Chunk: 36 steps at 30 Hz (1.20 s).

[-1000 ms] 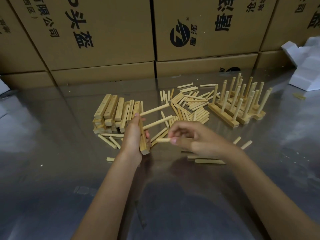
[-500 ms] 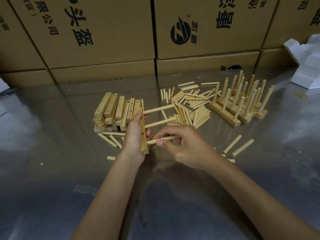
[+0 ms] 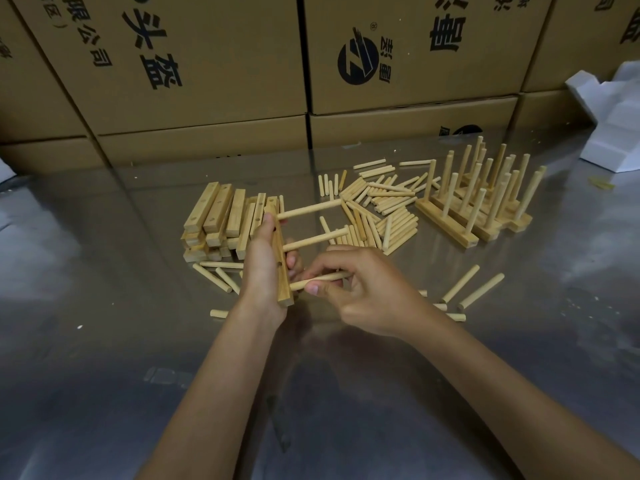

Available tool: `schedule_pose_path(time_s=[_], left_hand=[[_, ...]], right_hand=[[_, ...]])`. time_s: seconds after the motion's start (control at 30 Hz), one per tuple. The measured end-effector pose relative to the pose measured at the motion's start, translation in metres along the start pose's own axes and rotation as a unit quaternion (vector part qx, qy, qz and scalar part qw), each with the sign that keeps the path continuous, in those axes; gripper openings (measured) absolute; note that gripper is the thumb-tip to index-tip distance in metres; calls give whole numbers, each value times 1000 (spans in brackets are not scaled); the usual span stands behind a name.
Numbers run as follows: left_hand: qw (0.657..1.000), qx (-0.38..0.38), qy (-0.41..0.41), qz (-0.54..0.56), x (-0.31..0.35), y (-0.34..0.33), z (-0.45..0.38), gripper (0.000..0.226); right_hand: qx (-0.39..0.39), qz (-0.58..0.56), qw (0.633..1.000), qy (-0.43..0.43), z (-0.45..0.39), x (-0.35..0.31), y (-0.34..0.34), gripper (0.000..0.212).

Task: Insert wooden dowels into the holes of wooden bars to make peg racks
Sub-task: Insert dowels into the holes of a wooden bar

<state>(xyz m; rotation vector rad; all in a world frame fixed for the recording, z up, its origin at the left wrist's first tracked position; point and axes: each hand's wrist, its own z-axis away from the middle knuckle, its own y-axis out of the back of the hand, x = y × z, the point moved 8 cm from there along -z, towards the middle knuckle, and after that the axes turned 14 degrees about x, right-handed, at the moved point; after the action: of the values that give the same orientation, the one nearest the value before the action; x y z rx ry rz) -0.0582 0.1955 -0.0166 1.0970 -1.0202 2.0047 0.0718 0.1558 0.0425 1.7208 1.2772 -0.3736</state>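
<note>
Against left hand's [image 3: 265,271] bar [image 3: 282,268]: right hand [image 3: 360,289] pinches dowel [image 3: 322,279].

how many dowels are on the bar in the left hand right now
3. On the bar gripped by the left hand: a far dowel, a middle dowel, and a near dowel that the right hand pinches at the lowest hole; how deeply it is seated is unclear.

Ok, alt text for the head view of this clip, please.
The left hand holds a wooden bar with two dowels already in while the right hand pinches a third dowel at its lower hole. Spare bars, loose dowels and finished racks lie behind.
</note>
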Motion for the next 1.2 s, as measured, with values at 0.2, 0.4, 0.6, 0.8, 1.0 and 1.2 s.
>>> schedule_pose_path(time_s=[0.2,0.4,0.6,0.8,1.0,1.2], left_hand=[[1000,-10,-21,-9,1,-3,3,40],[997,-48,-29,55,16,-7,5,37],[995,-39,1,93,15,-2,1,36],[994,-27,26,103,9,-2,-1,35],[997,-12,16,79,9,0,-1,37],[997,-15,26,68,9,-1,1,37]], right_hand=[[-24,-21,999,-44,1,12,-3,7],[-30,-58,996,-63,1,9,-4,12],[55,-222,970,-87,-9,-4,24,17],[67,-315,933,-158,-3,6,15,13],[33,-188,977,-96,-3,3,6,10],[31,-105,993,-45,-3,-2,9,23]])
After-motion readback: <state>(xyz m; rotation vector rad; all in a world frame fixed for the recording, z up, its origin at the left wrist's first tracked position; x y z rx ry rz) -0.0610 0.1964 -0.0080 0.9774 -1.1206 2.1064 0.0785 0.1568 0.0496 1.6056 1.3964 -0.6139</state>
